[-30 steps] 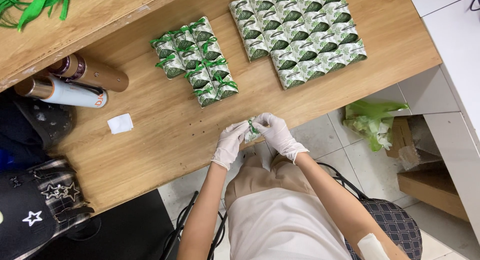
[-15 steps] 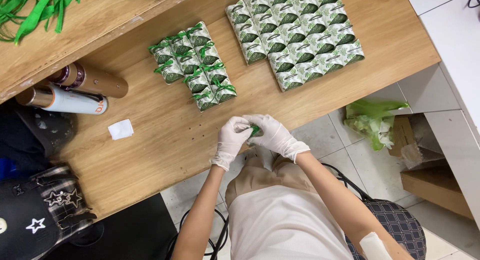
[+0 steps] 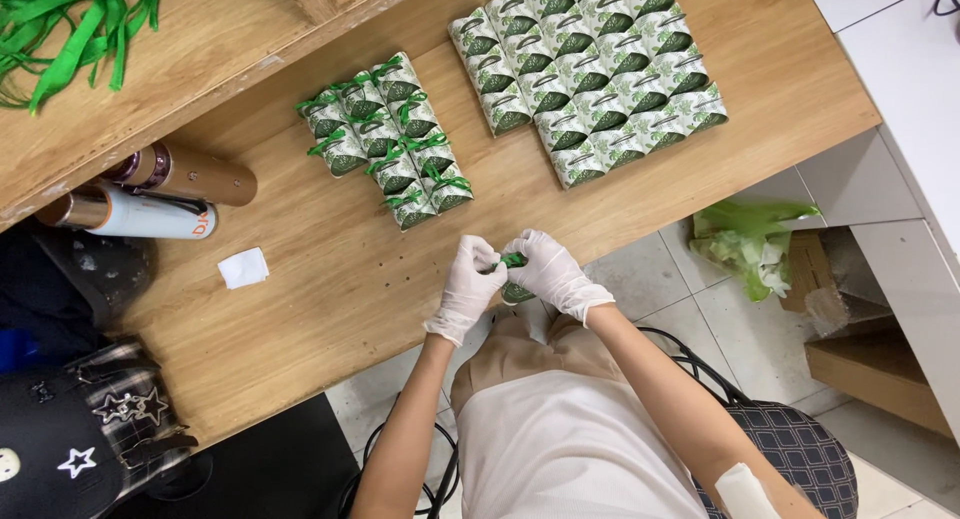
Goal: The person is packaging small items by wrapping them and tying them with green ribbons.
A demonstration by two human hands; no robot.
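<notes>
- At the lower middle of the frame, just over the near edge of the desk [image 3: 330,309], the left hand [image 3: 468,287] and the right hand [image 3: 548,273], both in white gloves, meet around one small packet [image 3: 515,289] with a green leaf print.
- Each hand's grip is clenched on that packet, fingertips pinching a green ribbon [image 3: 512,261] at its top; whether a knot is already formed is too small to tell.
- In the upper middle lies a block of tied packets [image 3: 385,139], each with a green bow; these look finished.
- At the upper right lies a larger block of untied packets [image 3: 590,74] with no ribbons, so by my judgement most of the work is left.
- A heap of loose ribbons [image 3: 70,29] sits at the upper left, well apart from the hands.
</notes>
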